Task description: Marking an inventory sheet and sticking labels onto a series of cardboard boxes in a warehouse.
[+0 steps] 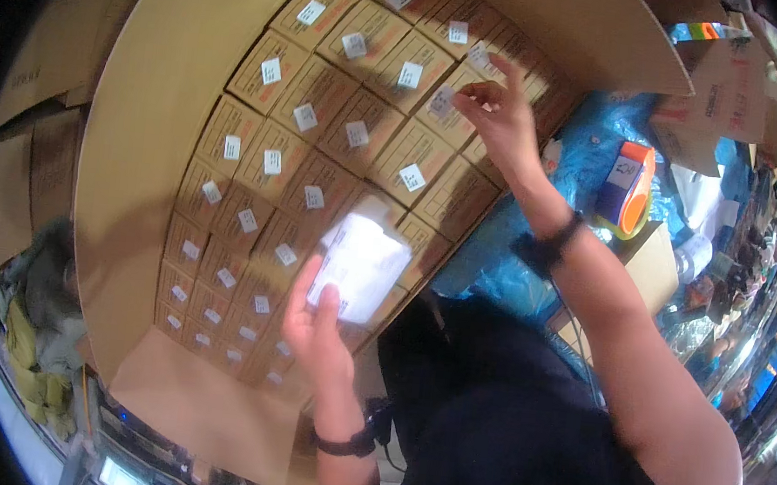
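A large open carton (147, 126) is packed with several rows of small brown boxes (328, 96), each with a white label on top. My right hand (499, 113) reaches to the far rows, its fingertips pinching a small white label (441, 101) on one box. My left hand (320, 325) is raised over the near rows and holds a white sheet of labels (360, 268), thumb on its face. Both wrists wear dark bands.
The carton's flaps (578, 27) stand open at the far side and left. To the right lie blue plastic sheeting (593, 159), an orange and white tape dispenser (626, 186) and more cardboard boxes (720, 97). Stacked cartons (31, 161) stand at the left.
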The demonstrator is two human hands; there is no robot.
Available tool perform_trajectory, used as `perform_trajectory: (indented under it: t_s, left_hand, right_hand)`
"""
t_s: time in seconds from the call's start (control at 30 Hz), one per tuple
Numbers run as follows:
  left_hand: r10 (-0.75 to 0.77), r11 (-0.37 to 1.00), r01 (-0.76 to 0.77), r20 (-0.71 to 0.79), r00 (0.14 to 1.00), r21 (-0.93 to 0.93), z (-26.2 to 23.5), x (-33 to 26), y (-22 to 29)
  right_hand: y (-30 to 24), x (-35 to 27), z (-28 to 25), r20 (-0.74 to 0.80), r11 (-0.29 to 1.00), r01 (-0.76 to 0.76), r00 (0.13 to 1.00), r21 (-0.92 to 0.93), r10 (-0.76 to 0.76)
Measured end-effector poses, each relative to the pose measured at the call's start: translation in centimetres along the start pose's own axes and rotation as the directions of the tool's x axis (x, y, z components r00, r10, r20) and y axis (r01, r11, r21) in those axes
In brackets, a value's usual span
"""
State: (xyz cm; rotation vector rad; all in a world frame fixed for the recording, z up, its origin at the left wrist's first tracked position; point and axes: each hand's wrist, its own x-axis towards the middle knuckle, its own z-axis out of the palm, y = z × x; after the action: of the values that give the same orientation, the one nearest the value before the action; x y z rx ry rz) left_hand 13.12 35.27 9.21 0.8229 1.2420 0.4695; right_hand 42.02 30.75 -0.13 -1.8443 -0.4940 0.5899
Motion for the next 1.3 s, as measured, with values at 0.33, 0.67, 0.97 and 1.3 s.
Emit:
perform_trajectory:
  t_s: [0.33,0.67,0.97,1.3]
  left_hand:
    - [0.017,0.990,-0.013,-0.029,0.999,0.140,-2.3,-2.7,-0.3]
    - [0.251,0.967,-0.248,0.053,0.967,-0.051,-2.4,-6.4,0.7]
    - [0.196,0.948,-0.276,0.394,0.898,0.158,-3.4,-14.8,0.2]
    - [-0.237,0.809,-0.063,0.422,0.875,0.584,-6.4,-15.9,-7.8]
  right_hand:
    - [6.5,10.5,-3.6,-0.092,0.364,-0.157,0.978,-0.918,0.189]
    - [-9.5,-15.2,0.1,0.655,0.945,0.324,0.703,0.052,-0.277]
    - [-11.7,-26.9,-12.8,0.049,0.908,0.371,0.928,-0.193,-0.368]
    - [-10.3,-22.9,-50.5,-0.608,0.518,-0.317,0.438,-0.794,-0.662]
